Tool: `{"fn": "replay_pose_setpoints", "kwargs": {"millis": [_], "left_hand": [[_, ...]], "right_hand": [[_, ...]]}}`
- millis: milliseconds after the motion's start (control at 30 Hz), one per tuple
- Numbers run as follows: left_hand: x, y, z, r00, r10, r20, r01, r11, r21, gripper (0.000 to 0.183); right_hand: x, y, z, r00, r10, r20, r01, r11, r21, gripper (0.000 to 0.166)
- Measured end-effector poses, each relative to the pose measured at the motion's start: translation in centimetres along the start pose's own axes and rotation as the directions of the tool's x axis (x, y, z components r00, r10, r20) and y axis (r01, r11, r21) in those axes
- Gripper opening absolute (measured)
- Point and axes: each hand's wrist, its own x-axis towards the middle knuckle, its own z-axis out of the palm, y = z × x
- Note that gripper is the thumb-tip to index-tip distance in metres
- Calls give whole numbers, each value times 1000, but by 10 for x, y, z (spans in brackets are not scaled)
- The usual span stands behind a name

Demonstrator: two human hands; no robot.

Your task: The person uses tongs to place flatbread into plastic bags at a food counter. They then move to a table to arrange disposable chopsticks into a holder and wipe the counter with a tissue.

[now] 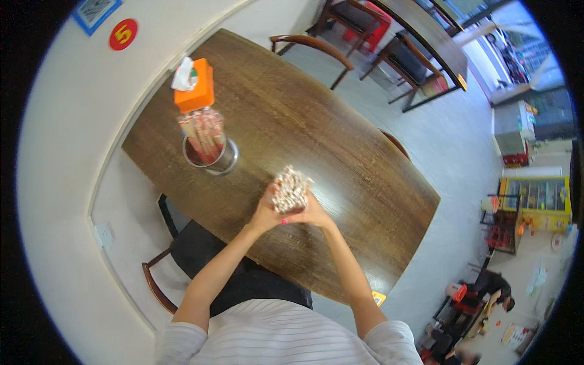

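Both my hands wrap around a bundle of wrapped chopsticks, seen end-on above the wooden table. My left hand grips its left side and my right hand its right side; the fingers beneath are partly hidden. To the upper left, a metal cup leans or stands on the tabletop with several paper-wrapped chopsticks in it. Just behind that cup is an orange tissue box with a white tissue sticking out.
A white wall borders the table's left side. Wooden chairs stand beyond the far edge and at the near left. Another table is at the upper right. People are in the far lower right.
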Motion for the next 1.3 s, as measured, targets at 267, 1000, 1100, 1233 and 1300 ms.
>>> {"fn": "replay_pose_setpoints", "kwargs": {"millis": [267,1000,1100,1233,1300], "left_hand": [[-58,8,-18,983,-49,-177,103,945,309,61],[70,133,-148,769,489,-412,-257,827,501,59],[76,133,-159,707,549,-446,-329,813,480,59],[86,150,-184,898,362,-250,-335,931,146,56],[93,146,-196,919,359,-165,-267,871,412,64]], "right_hand": [[-10,-4,59,998,52,-48,-52,999,4,84],[152,-131,77,989,-133,-64,139,985,103,56],[153,-162,106,966,-215,-146,220,975,16,40],[168,-171,102,940,-297,-167,293,955,-50,30],[173,-168,99,939,-258,-227,265,964,1,28]]}}
